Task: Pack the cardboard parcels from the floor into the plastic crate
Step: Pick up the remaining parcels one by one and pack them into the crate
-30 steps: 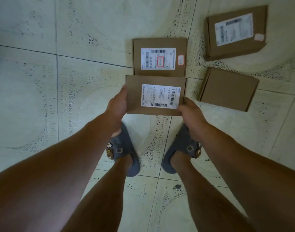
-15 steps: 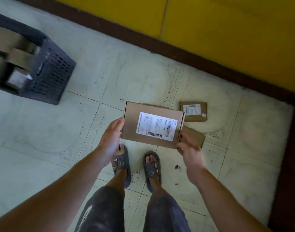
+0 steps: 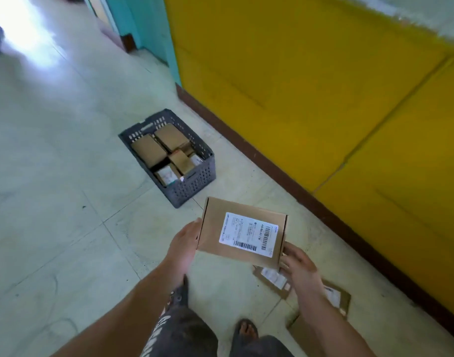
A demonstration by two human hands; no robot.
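I hold a brown cardboard parcel [image 3: 242, 231] with a white barcode label in front of me, above the floor. My left hand [image 3: 184, 242] presses its left side and my right hand [image 3: 296, 261] grips its lower right corner. The dark grey plastic crate [image 3: 192, 185] stands on the floor ahead and to the left, with several parcels inside. Under my right arm, three more parcels lie on the tiles: a labelled one [image 3: 272, 278], another labelled one [image 3: 336, 297] and a plain one [image 3: 298, 331].
A yellow wall [image 3: 323, 99] with a dark brown skirting [image 3: 272, 166] runs along the right. A teal door frame [image 3: 153, 34] stands at the back. My legs and a grey slipper [image 3: 245, 331] are at the bottom. Pale floor tiles [image 3: 66, 202] spread to the left.
I have straightened up and turned left with the parcel in both hands. The crate has come from the left edge into the middle of view, and the floor parcels now lie under my right arm.
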